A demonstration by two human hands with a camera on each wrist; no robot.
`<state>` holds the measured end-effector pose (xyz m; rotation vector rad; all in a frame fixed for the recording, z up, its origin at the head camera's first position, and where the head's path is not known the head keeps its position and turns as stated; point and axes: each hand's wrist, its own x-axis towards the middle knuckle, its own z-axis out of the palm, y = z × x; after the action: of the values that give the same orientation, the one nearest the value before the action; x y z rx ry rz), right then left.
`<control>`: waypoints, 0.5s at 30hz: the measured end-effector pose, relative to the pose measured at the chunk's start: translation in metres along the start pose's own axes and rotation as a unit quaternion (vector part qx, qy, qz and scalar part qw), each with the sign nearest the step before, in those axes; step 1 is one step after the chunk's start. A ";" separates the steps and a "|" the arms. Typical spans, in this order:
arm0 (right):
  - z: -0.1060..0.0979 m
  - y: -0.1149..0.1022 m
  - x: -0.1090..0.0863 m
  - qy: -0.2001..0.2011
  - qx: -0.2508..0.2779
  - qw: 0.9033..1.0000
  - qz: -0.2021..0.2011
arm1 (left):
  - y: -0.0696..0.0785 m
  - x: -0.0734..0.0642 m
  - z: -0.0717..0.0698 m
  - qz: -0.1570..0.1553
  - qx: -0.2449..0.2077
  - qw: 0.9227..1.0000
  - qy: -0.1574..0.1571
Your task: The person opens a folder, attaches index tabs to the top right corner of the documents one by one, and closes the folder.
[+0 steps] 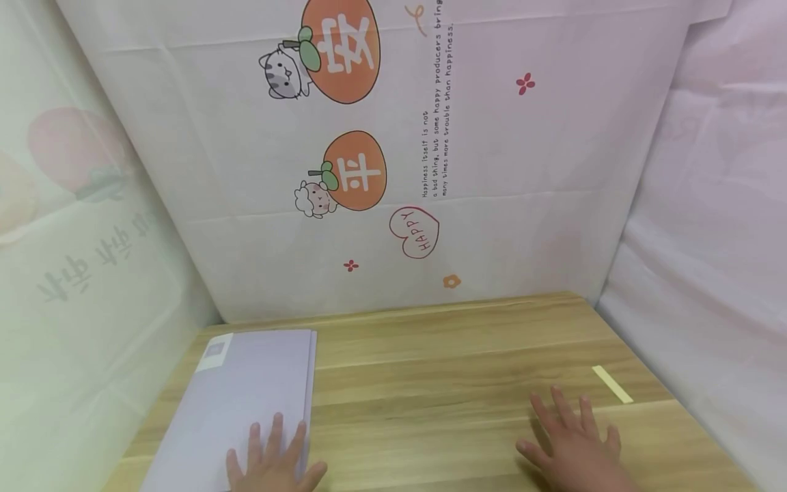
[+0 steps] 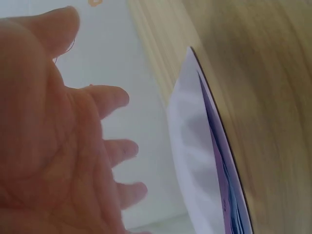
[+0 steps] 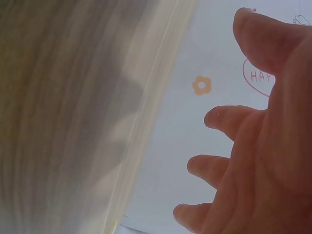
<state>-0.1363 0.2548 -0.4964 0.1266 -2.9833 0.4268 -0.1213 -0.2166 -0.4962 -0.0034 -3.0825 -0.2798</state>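
Note:
A pale lavender folder (image 1: 246, 389) lies flat at the left of the wooden table, with a white label at its far left corner. Seen edge-on in the left wrist view, the folder (image 2: 190, 131) gapes along one side, and layers of bluish and purple sheets show inside. My left hand (image 1: 273, 468) is spread above the near right part of the folder, fingers apart; a gap separates the palm from it in the left wrist view. Over the right side of the table, my right hand (image 1: 574, 451) hovers with fingers spread, holding nothing and casting a shadow.
A short pale yellow strip (image 1: 612, 384) lies on the wooden table (image 1: 430, 389) beyond my right hand. White printed cloth (image 1: 479, 171) hangs behind the table, with more cloth along the left and right sides.

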 end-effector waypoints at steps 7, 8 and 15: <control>-0.003 0.006 -0.001 0.001 -0.016 1.000 0.007 | -0.044 0.007 -0.020 -0.012 0.046 0.998 0.030; -0.004 0.008 -0.001 0.002 -0.019 1.000 0.008 | -0.056 0.007 -0.024 -0.019 0.043 0.999 0.024; -0.013 0.012 -0.006 -0.002 -0.003 1.000 0.020 | -0.150 0.008 -0.021 -0.041 0.030 0.998 -0.031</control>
<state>-0.1299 0.2703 -0.4886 0.0663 -2.9958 0.4214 -0.1296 -0.3677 -0.5020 0.1180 -3.1566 -0.1941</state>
